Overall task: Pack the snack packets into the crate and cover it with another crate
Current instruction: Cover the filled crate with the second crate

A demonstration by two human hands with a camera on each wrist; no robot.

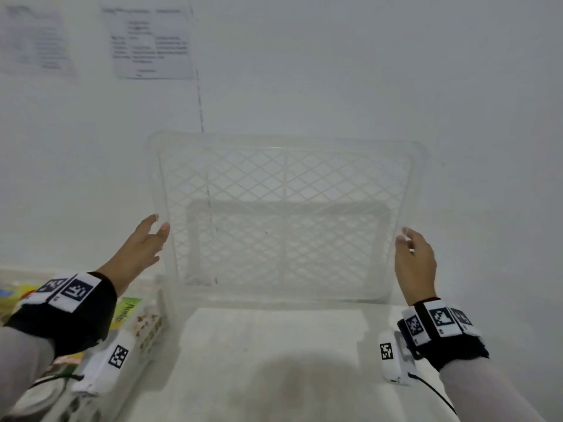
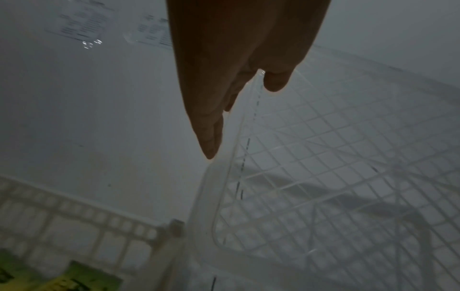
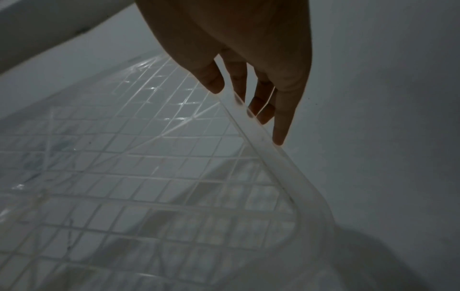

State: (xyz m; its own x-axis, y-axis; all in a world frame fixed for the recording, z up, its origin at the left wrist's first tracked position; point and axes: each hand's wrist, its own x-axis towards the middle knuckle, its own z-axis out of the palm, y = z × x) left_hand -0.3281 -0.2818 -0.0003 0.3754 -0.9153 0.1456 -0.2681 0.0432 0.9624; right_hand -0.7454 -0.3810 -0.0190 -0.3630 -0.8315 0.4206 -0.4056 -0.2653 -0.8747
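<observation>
1. The crate [image 1: 285,214] in the centre of the head view was clear, colourless plastic with a diamond lattice across its base.
2. A second crate [image 1: 152,327] at lower left was whitish, its wall cut with small square openings.
3. The snack packets [image 1: 128,310] inside it showed yellow-green, with a pale beige patch.
4. The wrist bands [image 1: 70,312] were black, carrying white tags [image 1: 74,292] printed with black square code patterns.
5. The sleeves [image 1: 487,391] were light grey.
6. The wall [image 1: 365,71] was plain white; the paper sheet [image 1: 152,44] at upper left was white with blurred dark print.
7. The bench [image 1: 274,345] was off-white.
</observation>
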